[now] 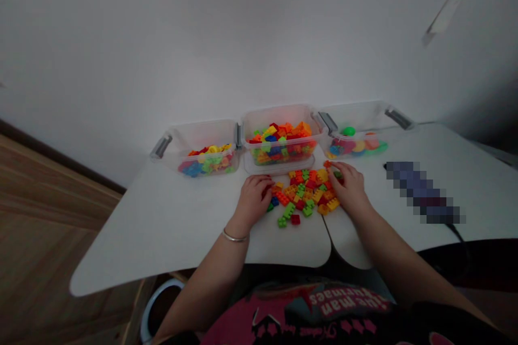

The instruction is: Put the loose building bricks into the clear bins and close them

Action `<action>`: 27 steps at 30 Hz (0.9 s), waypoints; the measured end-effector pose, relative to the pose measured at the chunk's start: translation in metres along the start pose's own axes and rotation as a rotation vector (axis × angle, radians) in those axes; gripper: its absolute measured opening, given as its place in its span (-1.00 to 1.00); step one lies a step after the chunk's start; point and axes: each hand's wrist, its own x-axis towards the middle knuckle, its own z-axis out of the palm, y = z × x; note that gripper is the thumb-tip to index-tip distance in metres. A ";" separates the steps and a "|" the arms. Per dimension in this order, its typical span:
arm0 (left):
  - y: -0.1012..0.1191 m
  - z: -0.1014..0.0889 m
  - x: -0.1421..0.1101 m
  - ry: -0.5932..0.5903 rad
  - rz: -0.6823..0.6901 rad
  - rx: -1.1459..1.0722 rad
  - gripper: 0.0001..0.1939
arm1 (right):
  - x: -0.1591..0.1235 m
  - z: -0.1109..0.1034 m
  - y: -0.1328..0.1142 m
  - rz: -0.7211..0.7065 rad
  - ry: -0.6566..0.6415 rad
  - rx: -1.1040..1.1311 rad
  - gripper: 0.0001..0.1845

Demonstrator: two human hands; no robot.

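A loose pile of toy building bricks [301,192] in red, orange, yellow and green lies on the white table in front of me. My left hand [254,198] rests at the pile's left edge, its fingers bent beside orange and blue bricks. At the right edge, my right hand [350,187] curves around the bricks with thumb and fingers apart. Close to its fingertips is an orange brick [327,164], and a dark green brick [338,175] shows between the thumb and fingers. Neither hand visibly lifts anything; parts of the fingertips are hidden.
Behind the pile stands a clear bin [279,113] full of bricks. Another clear bin [202,132] with colourful pieces is to its left, and a third bin [360,113] with rounded pieces to its right. A blurred-out object [421,191] with a cable lies on the right of the table [170,232].
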 end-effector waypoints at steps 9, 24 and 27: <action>0.001 -0.001 0.000 0.010 0.000 -0.018 -0.79 | 0.041 -0.009 0.024 -0.220 -0.274 -0.065 -0.58; 0.003 -0.002 0.000 -0.002 0.006 -0.016 -0.80 | 0.020 -0.005 0.030 -0.022 -0.154 0.006 -0.67; 0.003 -0.002 0.001 -0.004 0.008 -0.013 -0.80 | 0.021 -0.007 0.032 -0.078 -0.142 0.041 -0.61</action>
